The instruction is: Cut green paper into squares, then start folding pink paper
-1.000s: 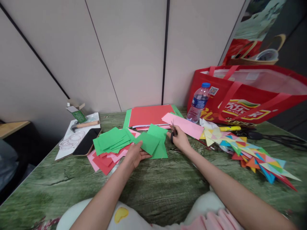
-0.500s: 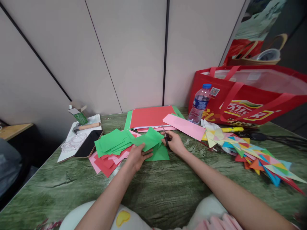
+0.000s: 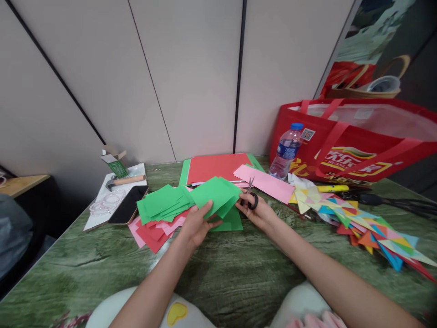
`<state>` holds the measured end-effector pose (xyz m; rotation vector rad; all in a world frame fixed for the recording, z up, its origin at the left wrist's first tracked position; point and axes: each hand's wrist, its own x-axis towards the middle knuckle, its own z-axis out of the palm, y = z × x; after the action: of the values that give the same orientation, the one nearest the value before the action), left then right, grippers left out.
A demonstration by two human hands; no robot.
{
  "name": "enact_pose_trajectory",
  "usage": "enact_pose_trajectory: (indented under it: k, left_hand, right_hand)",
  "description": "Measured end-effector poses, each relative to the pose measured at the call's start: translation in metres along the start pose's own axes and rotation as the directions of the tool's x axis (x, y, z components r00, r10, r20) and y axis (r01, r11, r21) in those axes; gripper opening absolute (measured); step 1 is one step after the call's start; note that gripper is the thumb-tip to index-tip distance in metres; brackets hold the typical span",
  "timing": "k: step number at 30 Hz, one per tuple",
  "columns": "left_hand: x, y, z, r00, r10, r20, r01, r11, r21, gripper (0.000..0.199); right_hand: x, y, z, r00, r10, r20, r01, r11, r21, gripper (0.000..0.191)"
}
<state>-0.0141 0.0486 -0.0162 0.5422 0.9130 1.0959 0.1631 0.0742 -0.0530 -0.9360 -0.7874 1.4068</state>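
My left hand [image 3: 200,223] is closed on green paper [image 3: 213,193], thumb on top and fingers beneath. My right hand [image 3: 257,212] has small black-handled scissors [image 3: 253,200] hooked in it, blades pointing up and away. Its fingertips also touch the right edge of the green paper. Under the held paper, another green sheet [image 3: 234,221] rests on the table. Just left of my left hand lies a fanned pile of green rectangles [image 3: 164,203], overlapping red and pink pieces [image 3: 153,237].
Behind my hands lie stacked red sheets [image 3: 218,167] and a pink strip [image 3: 264,182]. A water bottle [image 3: 287,152] stands before a red bag [image 3: 341,146]. Folded colourful paper pieces [image 3: 368,228] spread at right. A phone [image 3: 128,205] and hammer [image 3: 126,181] lie at left.
The scissors have swung from the paper's edge back into my right hand, and its fingertips now meet the green paper. The held green pieces look spread and lifted. The view shifted slightly.
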Motion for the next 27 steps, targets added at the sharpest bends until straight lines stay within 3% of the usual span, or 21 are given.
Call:
enact_pose_trajectory:
  k: [4, 5, 7, 9, 13, 15, 18, 22, 27]
  left_hand:
    - [-0.003, -0.003, 0.003, 0.99, 0.017, 0.138, -0.022, 0.999, 0.039, 0.025]
    - [-0.003, -0.004, 0.004, 0.991, 0.065, 0.121, -0.073, 0.995, 0.063, 0.027]
    - [0.0, -0.005, 0.002, 0.973, 0.23, -0.028, -0.226, 0.968, 0.105, 0.028]
    - [0.007, -0.002, -0.003, 0.872, 0.415, -0.257, -0.393, 0.909, 0.136, 0.027]
    - [0.021, 0.022, -0.022, 0.691, 0.558, -0.459, -0.569, 0.812, 0.13, 0.03]
    - [0.025, 0.035, -0.029, 0.634, 0.592, -0.498, -0.623, 0.772, 0.125, 0.029]
    - [0.026, 0.046, -0.034, 0.642, 0.576, -0.506, -0.619, 0.779, 0.101, 0.035]
    - [0.027, 0.045, -0.034, 0.698, 0.497, -0.515, -0.558, 0.829, 0.044, 0.044]
    - [0.027, 0.043, -0.032, 0.776, 0.372, -0.509, -0.435, 0.9, -0.006, 0.018]
  right_hand:
    - [-0.005, 0.001, 0.005, 0.999, -0.013, 0.048, 0.016, 0.997, -0.074, 0.026]
    - [-0.006, 0.001, 0.007, 0.998, -0.019, 0.061, 0.026, 0.994, -0.109, 0.027]
    - [-0.008, 0.004, 0.009, 0.996, -0.04, 0.082, 0.056, 0.979, -0.198, 0.029]
    - [-0.01, 0.006, 0.009, 0.992, -0.078, 0.098, 0.105, 0.944, -0.312, 0.031]
    - [-0.011, 0.008, 0.005, 0.973, -0.174, 0.154, 0.23, 0.803, -0.55, 0.029]
    - [-0.012, 0.006, 0.003, 0.963, -0.207, 0.174, 0.27, 0.727, -0.632, 0.029]
    - [-0.01, 0.004, 0.0, 0.957, -0.241, 0.16, 0.281, 0.643, -0.713, 0.03]
    - [-0.005, 0.002, -0.006, 0.958, -0.266, 0.111, 0.255, 0.6, -0.759, 0.026]
    - [-0.003, 0.003, -0.008, 0.964, -0.248, 0.096, 0.238, 0.64, -0.731, 0.026]
